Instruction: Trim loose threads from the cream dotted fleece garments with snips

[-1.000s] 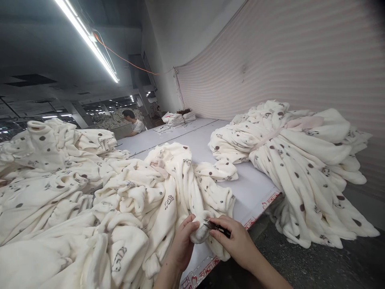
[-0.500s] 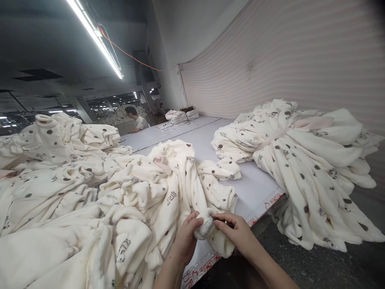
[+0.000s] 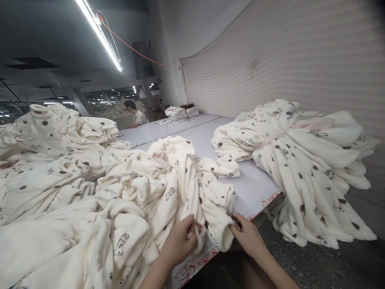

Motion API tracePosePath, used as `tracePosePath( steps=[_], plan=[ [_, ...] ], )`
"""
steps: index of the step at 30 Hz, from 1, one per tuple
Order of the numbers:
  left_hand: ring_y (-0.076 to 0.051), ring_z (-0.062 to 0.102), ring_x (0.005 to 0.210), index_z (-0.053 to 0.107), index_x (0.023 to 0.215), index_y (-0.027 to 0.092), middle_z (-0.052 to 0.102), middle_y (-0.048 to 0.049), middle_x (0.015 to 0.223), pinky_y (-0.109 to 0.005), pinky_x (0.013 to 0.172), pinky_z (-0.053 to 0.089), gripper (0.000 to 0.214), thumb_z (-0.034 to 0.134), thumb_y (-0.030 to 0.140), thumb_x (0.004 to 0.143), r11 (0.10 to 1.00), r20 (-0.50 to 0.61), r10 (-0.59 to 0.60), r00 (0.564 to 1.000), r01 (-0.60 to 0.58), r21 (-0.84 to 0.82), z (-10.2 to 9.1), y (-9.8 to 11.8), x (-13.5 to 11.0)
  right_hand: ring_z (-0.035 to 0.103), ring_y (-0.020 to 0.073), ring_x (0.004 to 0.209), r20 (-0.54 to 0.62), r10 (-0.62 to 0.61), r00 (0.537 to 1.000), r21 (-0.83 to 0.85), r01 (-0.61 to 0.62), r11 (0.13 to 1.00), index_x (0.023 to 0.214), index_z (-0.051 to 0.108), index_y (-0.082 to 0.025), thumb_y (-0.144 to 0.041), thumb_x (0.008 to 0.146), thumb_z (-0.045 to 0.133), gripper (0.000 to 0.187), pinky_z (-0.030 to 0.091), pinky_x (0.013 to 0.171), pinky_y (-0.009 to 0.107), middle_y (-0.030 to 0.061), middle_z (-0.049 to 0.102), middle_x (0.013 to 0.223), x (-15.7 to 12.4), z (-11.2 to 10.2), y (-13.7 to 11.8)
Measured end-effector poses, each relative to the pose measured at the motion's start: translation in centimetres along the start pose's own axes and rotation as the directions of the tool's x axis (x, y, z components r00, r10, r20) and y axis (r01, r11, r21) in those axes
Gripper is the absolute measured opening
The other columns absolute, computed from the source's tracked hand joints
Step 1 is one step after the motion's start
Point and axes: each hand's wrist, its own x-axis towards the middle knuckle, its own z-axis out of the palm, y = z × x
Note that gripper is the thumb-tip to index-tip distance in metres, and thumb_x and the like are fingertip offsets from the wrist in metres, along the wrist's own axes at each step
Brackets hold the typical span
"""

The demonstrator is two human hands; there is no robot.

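A cream fleece garment with dark spots and small animal prints lies bunched at the table's front edge. My left hand is closed, fingers curled in against one of its sleeves; whether cloth is pinched inside is hidden. Another sleeve ends in a ribbed cuff that hangs open at the table edge. Beside that cuff, my right hand is closed around small dark thread snips, their thin tip pointing up and left along the sleeve. The fingertips of this hand touch the cuff's right side.
More fleece garments are heaped across the left of the table. At right, a tied bundle of the same fleece drapes over the edge. Stacked white pieces sit at the back, near a person. A striped sheet hangs behind.
The gathered cuff between both hands has been let go. My left hand has moved slightly left and lower; my right hand with the snips has shifted right, to the other sleeve's cuff.
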Motion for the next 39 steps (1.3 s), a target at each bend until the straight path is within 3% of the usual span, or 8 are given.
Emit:
tracePosePath(
  steps=[7,15,21,24,26,29,36,39],
  plan=[
    [-0.021,0.047,0.076,0.054,0.08,0.019,0.058,-0.0029,0.08,-0.034,0.072,0.036,0.011,0.055,0.023,0.07,0.987,-0.04,-0.098,0.994,0.102,0.123,4.2,1.8,1.2,0.056,0.0162,0.066,-0.011,-0.118,0.993,0.236,0.117,0.965,0.084,0.063,-0.016,-0.035,0.078,0.053,0.022,0.043,0.059,0.022,0.0004,0.064,0.072,-0.5,1.3,-4.1],
    [-0.015,0.053,0.075,0.058,0.092,0.02,0.062,-0.0004,0.082,-0.024,0.067,0.04,0.019,0.043,0.029,0.085,0.979,-0.078,-0.151,0.986,0.138,-0.149,1.7,2.4,1.6,0.055,0.0159,0.06,-0.064,-0.097,0.993,0.049,0.1,0.994,0.081,0.064,-0.019,-0.045,0.079,0.057,0.027,0.042,0.058,0.023,-0.0007,0.064,0.068,-0.2,0.5,-4.7],
    [-0.016,0.051,0.064,0.056,0.074,0.02,0.056,0.0024,0.067,-0.026,0.059,0.034,0.02,0.063,0.038,0.071,0.976,0.001,-0.2,0.98,0.199,0.089,1.7,3.2,1.3,0.059,0.0195,0.082,-0.109,-0.246,0.963,0.188,0.263,0.946,0.085,0.064,-0.019,-0.032,0.083,0.054,0.017,0.047,0.072,0.026,0.004,0.062,0.084,-0.2,1.1,-6.1],
    [-0.02,0.055,0.077,0.055,0.107,0.022,0.057,-0.0015,0.089,-0.029,0.067,0.04,0.044,0.066,0.043,0.069,0.984,-0.129,-0.132,0.983,0.146,0.103,0.1,4.3,1.5,0.058,0.0189,0.084,-0.041,-0.359,0.932,0.253,0.358,0.899,0.084,0.065,-0.021,-0.027,0.082,0.055,0.012,0.048,0.074,0.027,0.0046,0.059,0.089,0.0,1.3,-7.5],
    [-0.021,0.056,0.089,0.051,0.118,0.027,0.057,-0.0031,0.101,-0.03,0.075,0.041,0.047,0.063,0.037,0.074,0.993,-0.06,-0.038,0.997,0.044,0.105,-0.8,5.1,1.7,0.059,0.0186,0.086,0.012,-0.377,0.926,0.346,0.35,0.871,0.086,0.066,-0.022,-0.027,0.082,0.055,0.013,0.049,0.076,0.027,0.0044,0.059,0.091,0.0,1.6,-7.9],
    [-0.021,0.057,0.089,0.061,0.1,0.027,0.061,-0.0025,0.096,-0.03,0.077,0.04,0.022,0.057,0.03,0.078,0.992,0.042,-0.008,0.999,0.003,0.123,-1.2,5.4,2.0,0.059,0.0198,0.093,-0.024,-0.3,0.954,0.426,0.281,0.86,0.088,0.067,-0.021,-0.033,0.083,0.055,0.017,0.049,0.079,0.027,0.0062,0.059,0.096,-0.7,2.4,-7.2],
    [-0.015,0.049,0.059,0.05,0.091,0.022,0.052,0.0021,0.07,-0.026,0.056,0.037,0.019,0.045,0.039,0.086,0.985,-0.381,-0.172,0.909,0.169,-0.04,1.6,3.5,1.0,0.06,0.0219,0.087,-0.177,0.019,0.984,0.508,0.074,0.858,0.091,0.063,-0.019,-0.049,0.076,0.063,0.034,0.051,0.075,0.028,0.006,0.065,0.089,-3.8,4.9,-4.4],
    [-0.015,0.05,0.059,0.05,0.095,0.021,0.053,0.0002,0.075,-0.027,0.057,0.039,0.02,0.046,0.039,0.086,0.992,-0.38,-0.118,0.917,0.126,-0.003,3.1,2.4,-0.5,0.062,0.0222,0.086,-0.113,0.097,0.989,0.635,-0.003,0.773,0.095,0.063,-0.017,-0.047,0.076,0.063,0.036,0.051,0.076,0.03,0.0063,0.068,0.091,-3.0,5.1,-4.8]
  ],
)
